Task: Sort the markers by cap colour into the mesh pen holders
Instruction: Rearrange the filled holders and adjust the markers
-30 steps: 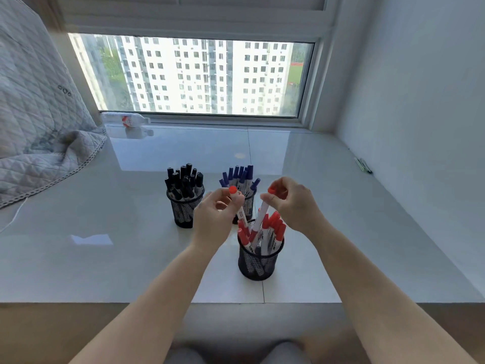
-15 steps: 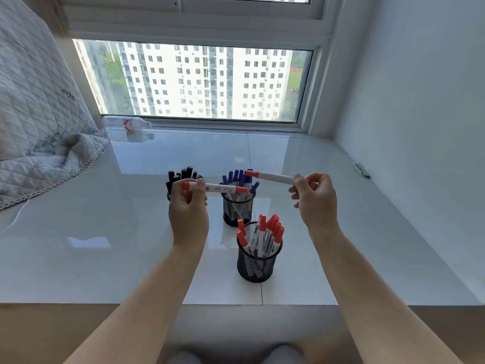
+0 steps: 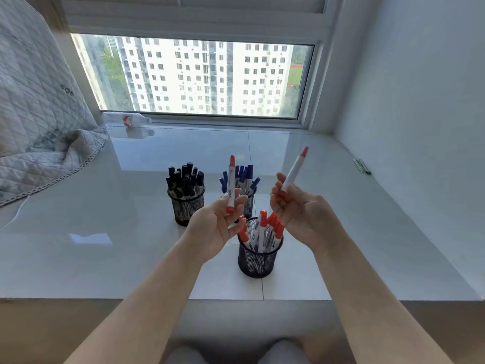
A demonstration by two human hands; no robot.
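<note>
1. Swung from level to upright since half a second ago: two red-capped markers, both lifted above centre frame.
2. Left hand (image 3: 212, 224), palm up, fingers pinching left marker (image 3: 231, 185).
3. Right hand (image 3: 301, 214) fingers gripping right marker (image 3: 294, 170), tilted rightward.
4. Below them on the table (image 3: 105, 258), red holder (image 3: 258, 258); behind, black holder (image 3: 186, 206) and blue holder (image 3: 248, 203).

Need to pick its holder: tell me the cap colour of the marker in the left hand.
Red cap, on the marker held by the left hand; clearest in the head view.

The left hand (image 3: 215, 224) hides most of the blue-marker holder (image 3: 248, 206); the small green things (image 3: 361, 166) by the wall (pens, maybe) are too small to tell; the quilt (image 3: 34, 114) runs off the left edge.
</note>
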